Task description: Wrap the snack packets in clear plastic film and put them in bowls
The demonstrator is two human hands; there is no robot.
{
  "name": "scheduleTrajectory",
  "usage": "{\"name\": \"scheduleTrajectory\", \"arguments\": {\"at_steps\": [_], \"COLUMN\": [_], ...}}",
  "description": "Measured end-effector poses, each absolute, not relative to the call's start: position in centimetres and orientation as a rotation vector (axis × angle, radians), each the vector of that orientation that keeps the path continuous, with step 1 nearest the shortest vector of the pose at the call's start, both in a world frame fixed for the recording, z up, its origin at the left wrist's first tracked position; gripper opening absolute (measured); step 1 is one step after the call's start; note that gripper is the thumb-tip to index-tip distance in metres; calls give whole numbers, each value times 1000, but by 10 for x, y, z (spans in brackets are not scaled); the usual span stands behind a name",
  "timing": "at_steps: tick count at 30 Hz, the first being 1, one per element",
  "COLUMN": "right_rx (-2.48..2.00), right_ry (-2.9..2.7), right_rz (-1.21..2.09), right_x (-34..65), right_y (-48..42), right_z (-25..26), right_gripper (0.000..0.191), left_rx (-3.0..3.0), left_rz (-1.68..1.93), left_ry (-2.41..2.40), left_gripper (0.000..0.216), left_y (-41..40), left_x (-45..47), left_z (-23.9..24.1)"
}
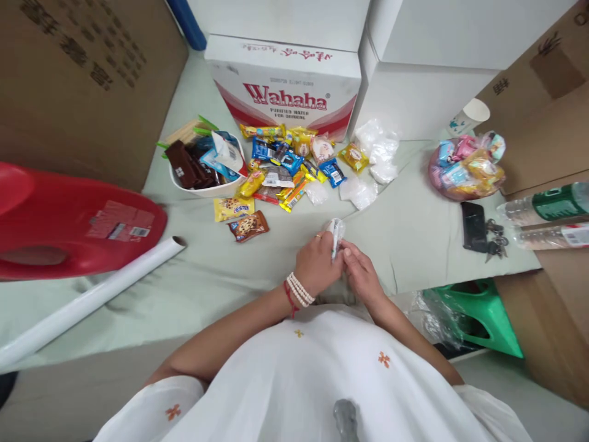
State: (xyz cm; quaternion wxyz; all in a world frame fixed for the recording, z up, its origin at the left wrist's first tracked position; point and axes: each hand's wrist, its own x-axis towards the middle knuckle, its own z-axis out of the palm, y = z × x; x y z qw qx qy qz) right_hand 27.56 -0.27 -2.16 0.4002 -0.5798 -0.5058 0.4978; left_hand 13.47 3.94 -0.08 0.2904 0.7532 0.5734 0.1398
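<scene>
My left hand (317,264) and my right hand (361,273) meet just above the pale green cloth, both closed on a small clear plastic bag (335,234) held upright between them. A bead bracelet and a red string circle my left wrist. A pile of wrapped snacks (288,169) lies on the cloth beyond the hands, with two cookie packets (242,218) nearer to me. Loose clear bags (372,162) lie to the right of the pile.
A white bowl (202,184) of snacks sits left of the pile. A Wahaha carton (285,86) and white boxes stand behind. A filled pink bag (464,169), paper cup, black phone with keys (478,228), bottles, a red stool (69,215), a white roll (87,301) and a green stool (478,313) surround me.
</scene>
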Motion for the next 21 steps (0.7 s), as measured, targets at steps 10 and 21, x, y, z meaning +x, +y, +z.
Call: {"name": "scheduleTrajectory", "arguments": {"at_steps": [10,21], "right_rx": [-1723,-2376], "right_ry": [-990,-1259], "right_rz": [941,-274], "right_x": [347,570], "right_y": [4,218], "right_z": [-38,25], "right_gripper": [38,35], "left_rx": [1126,1027], "left_rz": [576,712], "left_ry": [865,1189], "left_gripper": [38,35], "left_y": [35,22], "left_x": [128,70], "left_z": [-23,-40]}}
